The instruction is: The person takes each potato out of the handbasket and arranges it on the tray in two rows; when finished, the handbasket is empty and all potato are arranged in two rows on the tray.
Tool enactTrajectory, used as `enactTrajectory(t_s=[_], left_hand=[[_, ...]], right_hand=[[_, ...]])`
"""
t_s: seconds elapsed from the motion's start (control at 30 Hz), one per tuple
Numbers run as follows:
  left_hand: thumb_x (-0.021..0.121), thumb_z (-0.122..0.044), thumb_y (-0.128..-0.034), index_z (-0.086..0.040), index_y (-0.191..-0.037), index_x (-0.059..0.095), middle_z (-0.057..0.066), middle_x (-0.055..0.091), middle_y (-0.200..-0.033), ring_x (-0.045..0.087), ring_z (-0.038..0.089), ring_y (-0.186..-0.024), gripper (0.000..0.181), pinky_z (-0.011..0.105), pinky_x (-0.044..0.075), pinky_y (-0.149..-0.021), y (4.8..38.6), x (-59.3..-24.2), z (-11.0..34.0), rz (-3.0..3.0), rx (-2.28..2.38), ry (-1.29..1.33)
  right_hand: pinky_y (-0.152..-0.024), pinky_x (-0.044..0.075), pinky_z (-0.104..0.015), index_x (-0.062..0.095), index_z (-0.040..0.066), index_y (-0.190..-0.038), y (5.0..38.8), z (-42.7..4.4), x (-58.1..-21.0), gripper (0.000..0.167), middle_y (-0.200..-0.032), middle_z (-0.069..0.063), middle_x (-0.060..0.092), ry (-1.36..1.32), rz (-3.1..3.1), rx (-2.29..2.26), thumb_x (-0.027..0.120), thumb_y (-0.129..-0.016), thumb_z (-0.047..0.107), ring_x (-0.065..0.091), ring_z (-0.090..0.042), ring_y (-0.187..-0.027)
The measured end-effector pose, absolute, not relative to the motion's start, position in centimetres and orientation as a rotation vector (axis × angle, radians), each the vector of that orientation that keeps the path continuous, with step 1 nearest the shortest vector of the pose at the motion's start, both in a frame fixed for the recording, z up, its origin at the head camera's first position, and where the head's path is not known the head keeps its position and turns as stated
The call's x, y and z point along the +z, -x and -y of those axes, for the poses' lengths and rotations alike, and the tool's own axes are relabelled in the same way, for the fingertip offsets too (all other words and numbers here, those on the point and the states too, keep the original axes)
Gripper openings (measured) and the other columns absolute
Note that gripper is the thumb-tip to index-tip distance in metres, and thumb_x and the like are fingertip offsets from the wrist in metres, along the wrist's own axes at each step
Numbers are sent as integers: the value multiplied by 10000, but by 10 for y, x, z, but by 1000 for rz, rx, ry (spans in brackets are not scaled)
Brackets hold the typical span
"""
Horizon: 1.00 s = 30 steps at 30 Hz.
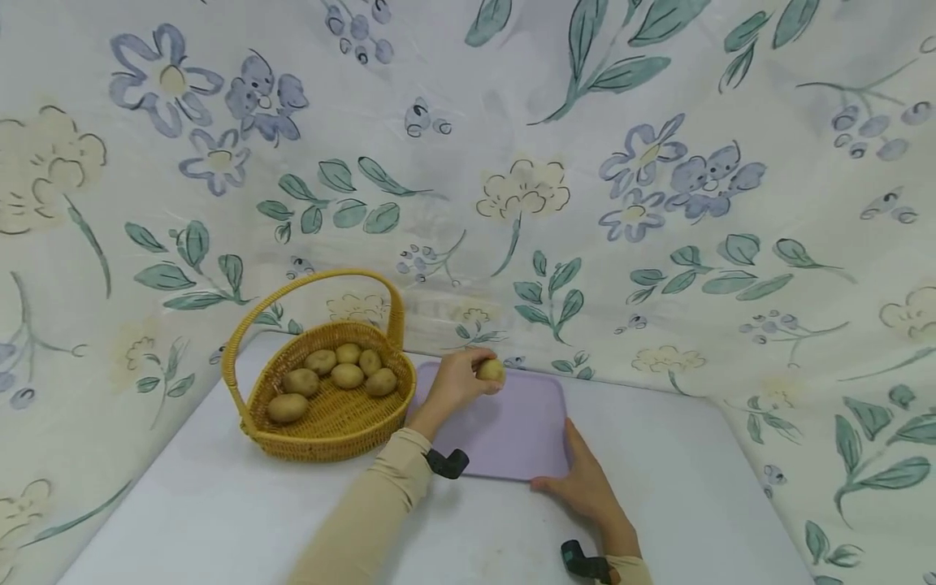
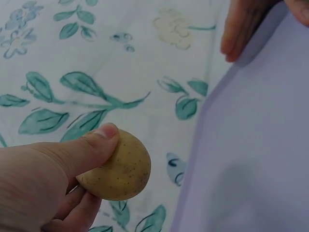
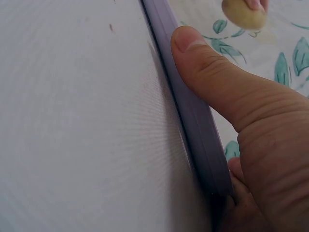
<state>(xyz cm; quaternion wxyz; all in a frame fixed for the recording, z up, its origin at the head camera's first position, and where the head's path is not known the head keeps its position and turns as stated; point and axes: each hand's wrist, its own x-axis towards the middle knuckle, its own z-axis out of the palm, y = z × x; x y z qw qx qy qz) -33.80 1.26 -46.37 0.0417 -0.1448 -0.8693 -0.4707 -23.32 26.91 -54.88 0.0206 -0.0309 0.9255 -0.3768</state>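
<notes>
A round, yellow-brown potato (image 2: 126, 166) is pinched between the thumb and fingers of my left hand (image 1: 459, 380). In the head view this hand is above the far part of a flat lilac tray (image 1: 504, 431). My right hand (image 1: 588, 479) holds the tray's near right corner, with the thumb along the front edge and the fingers along the right side. The right wrist view shows that thumb (image 3: 207, 63) against the tray's rim (image 3: 193, 121). A yellow wicker basket (image 1: 322, 448) with a tall handle stands left of the tray, and several potatoes (image 1: 347, 375) lie in it.
Both basket and tray are on a white table (image 1: 658, 439). A floral-patterned cloth (image 1: 453, 203) hangs behind the table and along its sides. The basket's arched handle (image 1: 314, 280) rises left of my left hand. Each wrist carries a small black device (image 1: 448, 463).
</notes>
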Motion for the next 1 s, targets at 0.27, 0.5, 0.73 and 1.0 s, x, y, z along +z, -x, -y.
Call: enactTrajectory(t_s=[0.27,0.5,0.73,1.0], left_hand=[[896,-134,-781,-100,-1245,727,88,739,-1220,699,264,-1107,494,395,596,-914,340,-471,-39,2636,-1535,459],[900,-104,-766,-76,-1231,733,97,745,-1215,704,257,-1088,495,392,594,-915,341,-478,-58,2633,-1569,482],[903,-120,-766,-89,-1224,736,87,748,-1203,701,240,-1066,489,368,596,-894,342,-484,-71,2645,-1566,492],[903,-111,-763,-75,-1220,736,84,755,-1181,701,227,-1040,488,369,590,-894,345,-491,-80,2635,-1574,487]], right_hand=[[-1274,186,-562,109,-37,-1619,236,-269,-549,1359,-1691,-245,135,114,-2862,-1206,921,-663,485,159,-436,-1562],[-1272,199,-558,117,-35,-1619,235,-272,-552,1372,-1693,-236,140,112,-2867,-1199,917,-652,519,166,-428,-1564],[-1267,204,-569,140,-53,-1610,236,-273,-551,1350,-1682,-253,169,126,-2896,-1207,931,-654,479,186,-441,-1555],[-1271,201,-556,131,-37,-1617,236,-269,-550,1358,-1689,-236,158,96,-2865,-1214,928,-655,495,177,-421,-1563]])
